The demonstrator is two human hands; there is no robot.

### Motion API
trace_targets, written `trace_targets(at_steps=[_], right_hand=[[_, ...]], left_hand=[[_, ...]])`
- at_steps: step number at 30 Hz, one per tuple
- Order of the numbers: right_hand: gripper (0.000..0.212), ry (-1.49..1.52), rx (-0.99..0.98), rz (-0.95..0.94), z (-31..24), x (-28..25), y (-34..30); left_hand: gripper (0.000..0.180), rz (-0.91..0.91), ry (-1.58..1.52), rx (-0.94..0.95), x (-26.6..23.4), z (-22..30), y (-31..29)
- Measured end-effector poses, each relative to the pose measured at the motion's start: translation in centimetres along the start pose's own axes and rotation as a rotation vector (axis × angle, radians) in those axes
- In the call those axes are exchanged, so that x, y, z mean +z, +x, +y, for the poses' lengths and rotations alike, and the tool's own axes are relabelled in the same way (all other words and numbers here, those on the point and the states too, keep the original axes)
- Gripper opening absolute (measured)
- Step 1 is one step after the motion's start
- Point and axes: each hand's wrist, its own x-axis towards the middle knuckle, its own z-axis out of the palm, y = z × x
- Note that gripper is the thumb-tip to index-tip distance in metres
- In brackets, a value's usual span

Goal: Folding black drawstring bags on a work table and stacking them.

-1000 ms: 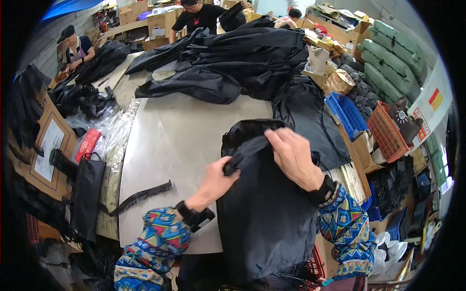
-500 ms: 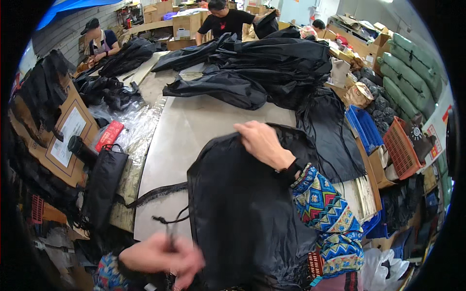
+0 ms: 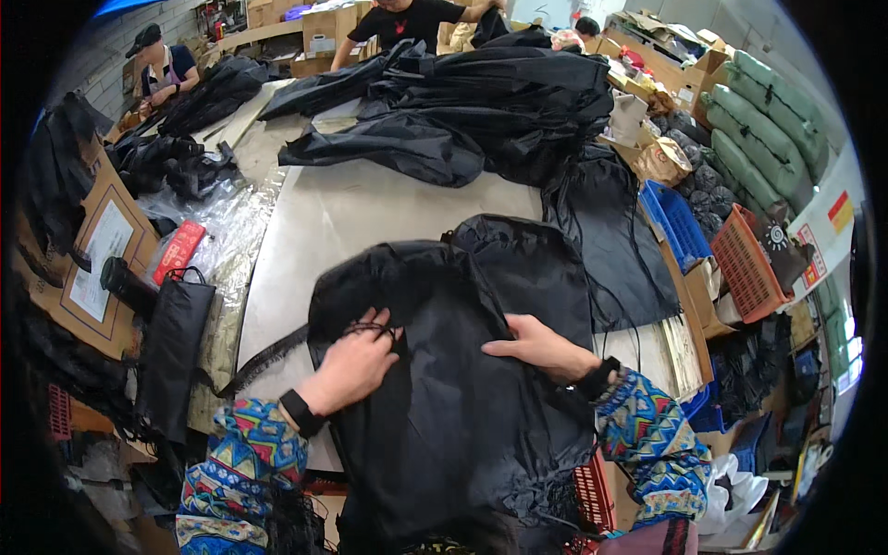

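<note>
Both hands lie on a black fabric bag (image 3: 462, 388) at the worktop's (image 3: 370, 213) near edge, its lower part cut off: the left hand (image 3: 356, 361) pinches a black drawstring (image 3: 370, 328), the right hand (image 3: 536, 347) rests flat, fingers spread. More black fabric (image 3: 481, 102) is heaped beyond, and a flat black pouch (image 3: 171, 356) lies left. Half a second ago the left hand was lower, off the bag.

Both forearms wore long sleeves in a busy zigzag knit of blue, red, yellow, green and white, the bands running across the arm. The left sleeve (image 3: 231, 462) ended just short of the wrist, where a black wristband (image 3: 298, 412) sat snug behind the left hand (image 3: 356, 361). The right sleeve (image 3: 652, 435) carried the same pattern and met a dark watch-like strap (image 3: 597, 377) behind the right hand (image 3: 536, 344). Both hands were bare, with no gloves or rings to be made out.
</note>
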Motion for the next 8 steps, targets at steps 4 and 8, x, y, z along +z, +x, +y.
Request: trace_targets(at_steps=[4,8], right_hand=[[0.019,-0.040,0.328,0.048,-1.7,-4.3,-6.6],[0.022,-0.150,0.271,0.032,0.6,-9.3,-11.8]], left_hand=[[0.044,-0.004,0.008,0.031,-0.9,-3.0,0.6],[0.047,-0.073,-0.139,-0.036,-1.7,-5.5,1.1]])
